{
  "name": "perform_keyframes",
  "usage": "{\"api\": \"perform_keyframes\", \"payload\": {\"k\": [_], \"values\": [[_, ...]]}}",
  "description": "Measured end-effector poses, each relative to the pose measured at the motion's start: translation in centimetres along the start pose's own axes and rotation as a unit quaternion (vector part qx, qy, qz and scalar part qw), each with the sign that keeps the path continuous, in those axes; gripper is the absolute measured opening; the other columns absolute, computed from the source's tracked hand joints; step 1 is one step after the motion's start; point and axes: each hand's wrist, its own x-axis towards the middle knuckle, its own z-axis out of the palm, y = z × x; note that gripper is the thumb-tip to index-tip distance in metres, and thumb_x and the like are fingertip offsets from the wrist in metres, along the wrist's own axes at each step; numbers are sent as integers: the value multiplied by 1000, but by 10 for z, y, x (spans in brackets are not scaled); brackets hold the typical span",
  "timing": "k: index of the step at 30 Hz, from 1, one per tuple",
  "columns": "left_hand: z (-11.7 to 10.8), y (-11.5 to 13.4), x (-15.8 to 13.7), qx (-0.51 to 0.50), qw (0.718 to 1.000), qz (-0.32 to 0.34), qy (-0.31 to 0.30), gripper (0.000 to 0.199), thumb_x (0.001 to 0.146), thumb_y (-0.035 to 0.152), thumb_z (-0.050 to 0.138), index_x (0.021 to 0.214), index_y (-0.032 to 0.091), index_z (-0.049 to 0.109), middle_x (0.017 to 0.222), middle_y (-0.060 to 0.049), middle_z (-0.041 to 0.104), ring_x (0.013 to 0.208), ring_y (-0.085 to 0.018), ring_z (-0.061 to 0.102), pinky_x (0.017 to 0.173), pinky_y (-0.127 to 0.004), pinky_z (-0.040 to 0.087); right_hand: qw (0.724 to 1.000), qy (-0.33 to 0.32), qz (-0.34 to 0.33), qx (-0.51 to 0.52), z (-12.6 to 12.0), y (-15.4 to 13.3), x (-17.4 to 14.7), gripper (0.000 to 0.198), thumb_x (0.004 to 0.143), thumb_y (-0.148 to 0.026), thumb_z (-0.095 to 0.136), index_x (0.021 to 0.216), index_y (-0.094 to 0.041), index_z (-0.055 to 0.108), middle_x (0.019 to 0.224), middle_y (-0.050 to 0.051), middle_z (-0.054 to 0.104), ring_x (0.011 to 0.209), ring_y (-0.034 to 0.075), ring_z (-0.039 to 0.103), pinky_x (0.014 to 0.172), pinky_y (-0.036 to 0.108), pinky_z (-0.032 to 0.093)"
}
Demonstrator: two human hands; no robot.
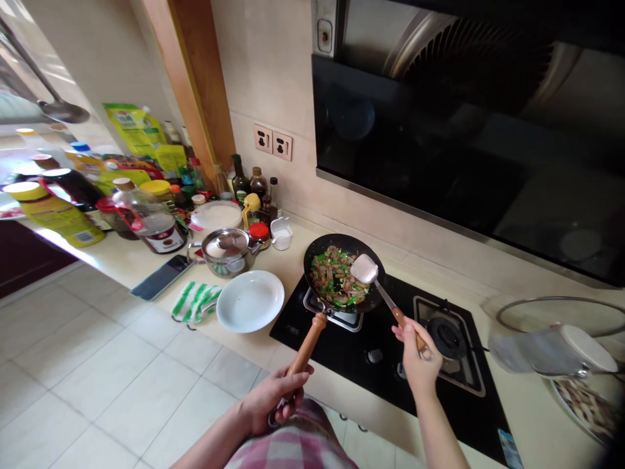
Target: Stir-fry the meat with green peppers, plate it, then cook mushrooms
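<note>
My left hand (pixel 278 398) is closed around the wooden handle (pixel 308 345) of a black wok (pixel 311 251). The wok sits over the left burner of the stove, slightly tilted as far as I can see. Inside it lies a stir-fry (pixel 334 277) of brown meat slices and green pepper pieces. My right hand (pixel 420 355) grips the wooden handle of a metal spatula (pixel 385 294). The spatula's blade (pixel 364 268) is over the right part of the wok, by the food; whether it touches the food I cannot tell. A white plate (pixel 250 301) rests left of the wok.
The black gas stove (pixel 351 371) has a second burner (pixel 446 339) at right. Beside the plate are a striped cloth (pixel 194 301), a lidded steel pot (pixel 227 252) and a phone (pixel 161 277). Several bottles crowd the left counter. A range hood (pixel 439 169) overhangs the back.
</note>
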Motion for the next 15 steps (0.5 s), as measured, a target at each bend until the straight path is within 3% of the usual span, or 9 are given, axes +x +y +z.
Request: {"api": "perform_keyframes", "payload": {"k": [4,6,11,15], "values": [[-1,0,1,1,1000,-12,-2,59,64,50,70,108,16,50,50,6,52,31,-3,33,33,-17,10,999,-41,-15,3,16,5,-1,37,80,-44,60,96,-12,67,88,13,71,73,23,70,69,36,58],[-3,-1,2,-1,1000,-6,-4,59,65,50,70,109,16,50,51,5,53,32,-3,35,33,-17,10,998,-60,-1,-15,0,-1,-8,34,80,-43,61,95,-13,67,85,12,71,71,23,70,67,34,59],[-6,-1,1,-11,1000,7,-10,59,65,49,70,108,15,51,51,5,53,31,-3,35,34,-17,11,999,-30,6,-36,-46,-21,-31,30,80,-40,62,95,-14,67,81,10,72,67,22,70,62,31,59],[-5,0,0,-8,1000,2,-9,58,64,49,70,107,15,51,51,5,54,31,-3,35,33,-17,11,997,-73,-11,-15,-28,-11,-37,28,80,-38,63,92,-14,68,83,10,72,68,23,70,64,33,59]]}}
